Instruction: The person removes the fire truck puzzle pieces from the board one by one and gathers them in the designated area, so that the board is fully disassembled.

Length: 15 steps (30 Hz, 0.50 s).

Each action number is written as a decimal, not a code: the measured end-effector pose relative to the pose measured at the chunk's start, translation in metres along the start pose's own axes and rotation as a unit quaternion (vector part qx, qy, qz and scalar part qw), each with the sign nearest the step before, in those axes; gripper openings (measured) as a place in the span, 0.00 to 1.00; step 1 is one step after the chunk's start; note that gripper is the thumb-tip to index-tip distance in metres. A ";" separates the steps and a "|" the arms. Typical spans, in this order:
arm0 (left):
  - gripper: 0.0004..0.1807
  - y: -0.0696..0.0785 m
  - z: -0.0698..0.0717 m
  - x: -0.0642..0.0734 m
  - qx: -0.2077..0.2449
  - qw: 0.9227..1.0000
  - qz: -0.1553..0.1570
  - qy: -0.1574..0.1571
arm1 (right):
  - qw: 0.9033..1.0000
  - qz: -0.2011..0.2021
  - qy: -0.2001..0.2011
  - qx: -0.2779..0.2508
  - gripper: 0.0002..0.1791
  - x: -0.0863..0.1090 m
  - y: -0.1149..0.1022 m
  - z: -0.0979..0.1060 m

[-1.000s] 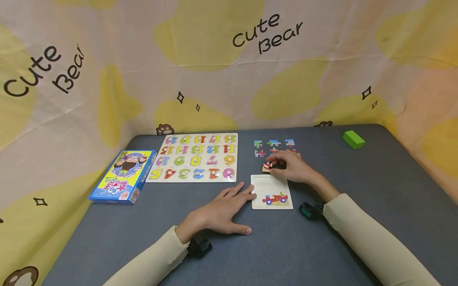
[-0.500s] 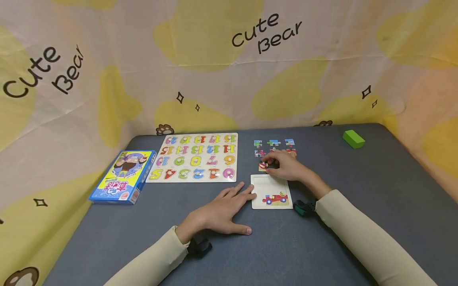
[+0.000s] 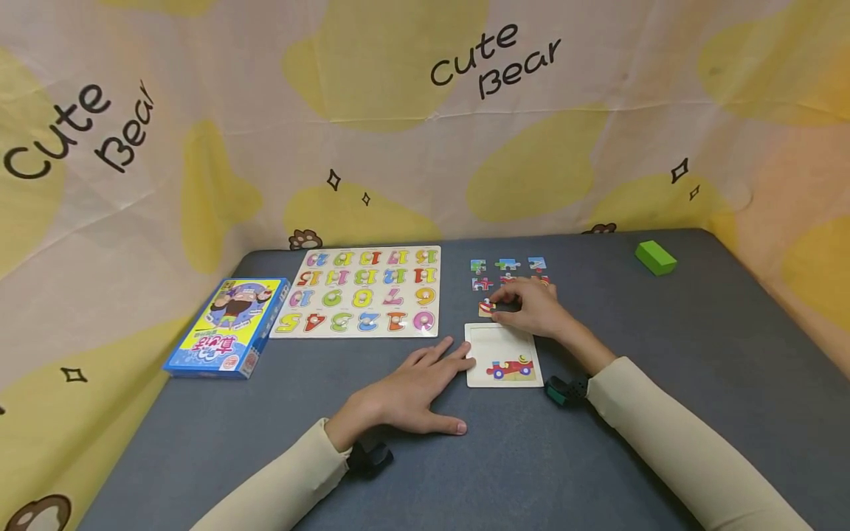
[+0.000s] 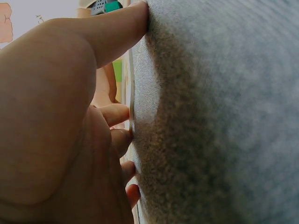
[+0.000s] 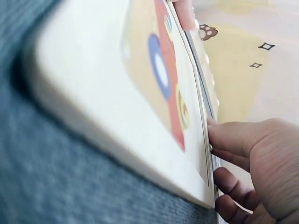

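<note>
My right hand [image 3: 531,306] is over the far edge of a white puzzle tray [image 3: 474,343]. Its thumb and index finger pinch the right side of a small red-and-yellow jigsaw piece [image 3: 485,308] lying beyond the tray. Assembled pieces showing a red truck [image 3: 511,369] fill the tray's near right part. My left hand [image 3: 415,391] lies spread, with straight fingers, its fingertips at the tray's left edge. In the right wrist view, the tray [image 5: 93,93] hides the pinched piece, and the thumb [image 5: 231,137] shows past its rim.
Several loose jigsaw pieces [image 3: 508,264] lie in rows beyond my right hand, some partly covered by it. A number board [image 3: 355,337] and a blue-and-yellow box [image 3: 226,328] are on the left. A green block [image 3: 656,258] stands at the back right.
My right hand has shifted slightly left with the jigsaw piece, bringing it under the left end of the row behind. The left hand has stayed at the tray.
</note>
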<state>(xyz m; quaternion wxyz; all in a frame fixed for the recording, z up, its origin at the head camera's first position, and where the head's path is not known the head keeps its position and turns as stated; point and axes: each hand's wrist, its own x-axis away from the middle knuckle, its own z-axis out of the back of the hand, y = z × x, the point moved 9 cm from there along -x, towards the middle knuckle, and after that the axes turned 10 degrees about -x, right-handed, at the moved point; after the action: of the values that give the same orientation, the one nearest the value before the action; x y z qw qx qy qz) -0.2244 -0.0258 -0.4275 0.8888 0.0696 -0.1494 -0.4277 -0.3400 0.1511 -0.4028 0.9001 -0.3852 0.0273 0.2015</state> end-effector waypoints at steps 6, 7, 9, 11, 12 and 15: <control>0.50 0.000 0.000 0.000 -0.001 1.000 0.001 0.000 | 1.000 -0.015 0.017 0.003 0.14 -0.002 0.000 -0.001; 0.50 0.000 0.000 0.000 -0.001 1.000 0.001 0.000 | 1.000 -0.018 0.019 0.004 0.14 -0.002 0.000 -0.001; 0.50 0.000 0.000 0.001 -0.001 1.000 0.001 0.000 | 0.999 -0.024 0.022 0.007 0.14 -0.003 0.001 -0.002; 0.50 0.000 0.000 0.001 -0.001 1.000 0.001 0.001 | 0.999 -0.031 0.023 0.010 0.14 -0.004 0.002 -0.002; 0.50 0.000 0.000 0.001 -0.002 1.000 0.001 0.000 | 0.999 -0.034 0.024 0.013 0.14 -0.004 0.002 -0.002; 0.50 0.001 0.000 0.001 -0.001 1.000 0.001 0.001 | 0.999 -0.037 0.025 0.016 0.14 -0.004 0.002 -0.002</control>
<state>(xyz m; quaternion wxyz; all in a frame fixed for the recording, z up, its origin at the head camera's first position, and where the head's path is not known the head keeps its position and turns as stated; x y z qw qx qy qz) -0.2236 -0.0260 -0.4269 0.8894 0.0690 -0.1487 -0.4266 -0.3442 0.1494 -0.4051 0.9121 -0.3765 0.0385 0.1579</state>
